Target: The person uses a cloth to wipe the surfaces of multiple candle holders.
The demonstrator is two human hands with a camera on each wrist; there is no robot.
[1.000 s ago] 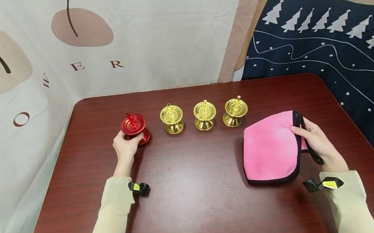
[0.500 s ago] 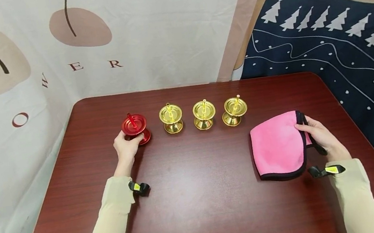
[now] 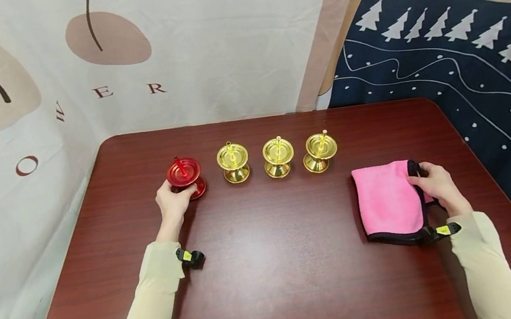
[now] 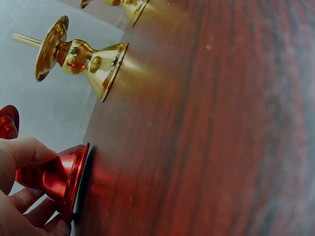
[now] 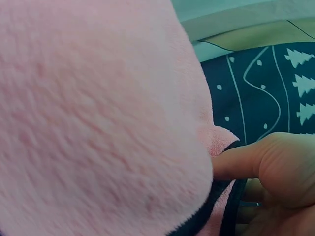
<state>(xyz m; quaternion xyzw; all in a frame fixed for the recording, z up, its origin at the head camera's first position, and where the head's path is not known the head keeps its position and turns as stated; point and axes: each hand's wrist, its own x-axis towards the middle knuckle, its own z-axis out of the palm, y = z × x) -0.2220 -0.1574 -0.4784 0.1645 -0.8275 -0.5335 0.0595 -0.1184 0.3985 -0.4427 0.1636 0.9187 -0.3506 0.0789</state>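
At the left of the head view, my left hand (image 3: 173, 205) holds a shiny red candle holder (image 3: 183, 171) below its dish, thumb and fingers round its narrow stem. Its flared base (image 4: 69, 174) is right at the tabletop in the left wrist view. To its right, three gold candle holders (image 3: 232, 157) of the same shape stand upright in a row. On the other side, my right hand (image 3: 438, 186) pinches the black-trimmed edge of a folded pink cloth (image 3: 389, 198). Fluffy pink cloth (image 5: 98, 123) fills most of the right wrist view, hiding some of the fingers.
All of this is on a dark red-brown wooden table (image 3: 261, 277) with rounded far corners. Behind it hangs a pale curtain (image 3: 231, 49) with printed letters. A navy fabric with white trees (image 3: 446, 59) hangs at the right.
My right hand has moved the pink cloth to the right and lowered it towards the table; it looks smaller and flatter now. My left hand and the red candle holder have barely moved.
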